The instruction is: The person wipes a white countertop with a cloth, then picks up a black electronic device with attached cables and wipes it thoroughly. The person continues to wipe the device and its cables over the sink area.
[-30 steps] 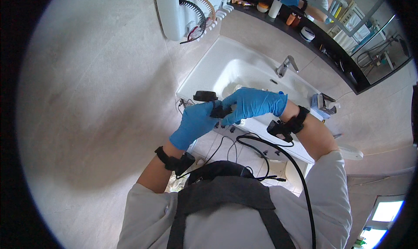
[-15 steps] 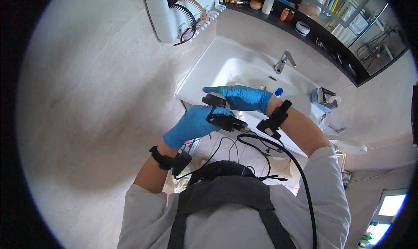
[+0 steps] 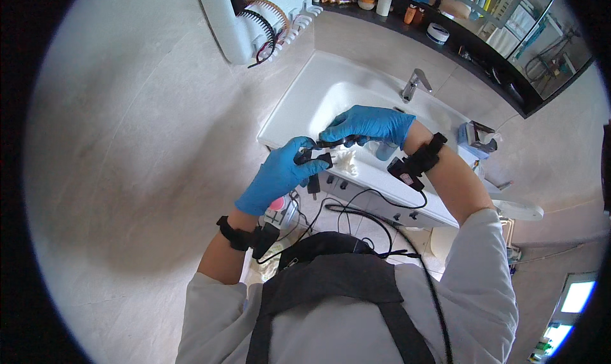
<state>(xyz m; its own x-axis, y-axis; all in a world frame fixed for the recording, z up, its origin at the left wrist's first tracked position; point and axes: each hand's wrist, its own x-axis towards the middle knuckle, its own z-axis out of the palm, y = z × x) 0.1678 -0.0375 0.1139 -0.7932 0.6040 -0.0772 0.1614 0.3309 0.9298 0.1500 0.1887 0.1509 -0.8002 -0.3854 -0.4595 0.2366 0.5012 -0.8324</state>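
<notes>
My left hand (image 3: 277, 176), in a blue glove, grips a black handheld device (image 3: 323, 159) over the near left part of the white sink (image 3: 289, 112). A dark piece of it sticks out below the fingers. My right hand (image 3: 369, 125), also gloved in blue, closes around a glossy dark part (image 3: 344, 142) whose end meets the black device at the left fingertips. Whether the two parts are joined cannot be made out. Beneath the hands a crumpled whitish thing (image 3: 345, 162) lies in the sink. Beside my right wrist shows a pale blue translucent object (image 3: 385, 150).
A chrome tap (image 3: 415, 85) stands at the sink's back. Behind it runs a dark shelf (image 3: 468, 57) with toiletries below a mirror. A tissue box (image 3: 477, 139) sits to the right. Hairbands hang on a white rack (image 3: 223, 23). Black cables (image 3: 382, 221) loop before my body.
My right hand has gone from lying outstretched above the device to being curled around its dark part. My left hand has shifted slightly and turned the device.
</notes>
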